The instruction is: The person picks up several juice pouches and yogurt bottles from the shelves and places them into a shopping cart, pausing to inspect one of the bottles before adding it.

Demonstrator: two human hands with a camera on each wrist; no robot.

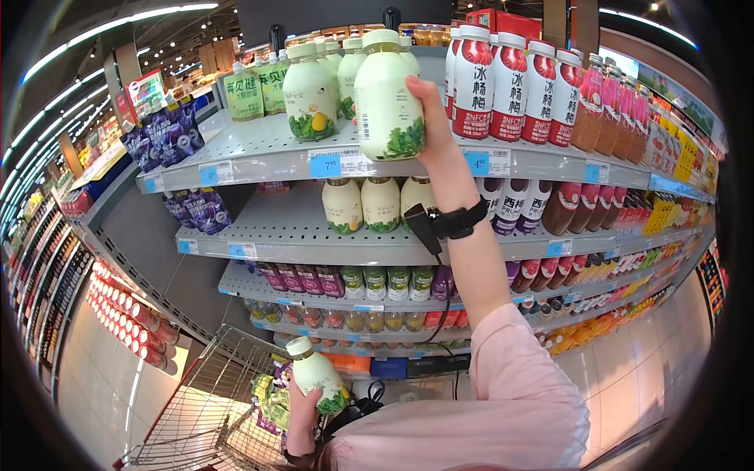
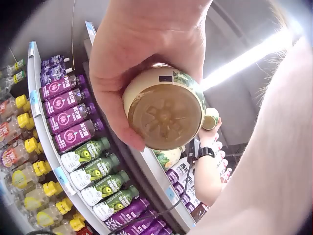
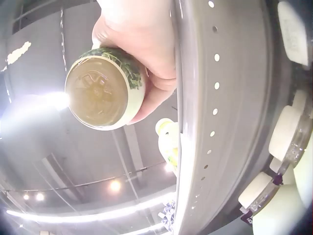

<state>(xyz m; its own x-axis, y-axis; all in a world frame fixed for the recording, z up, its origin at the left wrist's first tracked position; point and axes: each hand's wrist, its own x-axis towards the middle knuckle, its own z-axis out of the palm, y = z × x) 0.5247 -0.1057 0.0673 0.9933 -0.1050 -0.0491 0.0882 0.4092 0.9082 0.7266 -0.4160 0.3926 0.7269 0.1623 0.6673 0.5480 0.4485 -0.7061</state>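
My right hand (image 1: 430,118) grips a pale green bottle (image 1: 385,98) with a leafy print, holding it upright in front of the top shelf's edge. From below, the right wrist view shows this bottle's round base (image 3: 98,92) with the fingers curled around its side. Low down by the cart, my left hand (image 1: 302,408) holds another pale green bottle (image 1: 316,373), which leans to one side and has a leafy print with a yellow fruit. Its base (image 2: 165,117) faces the left wrist camera, thumb and fingers wrapped around the body. Similar bottles (image 1: 310,94) stand on the top shelf.
Red-and-white bottles (image 1: 510,86) line the top shelf at right. More cream bottles (image 1: 379,206) stand one shelf below, behind my right wrist's camera cable. A wire shopping cart (image 1: 212,392) with packaged goods (image 1: 273,400) stands at lower left. The top shelf's front edge (image 1: 259,161) carries price tags.
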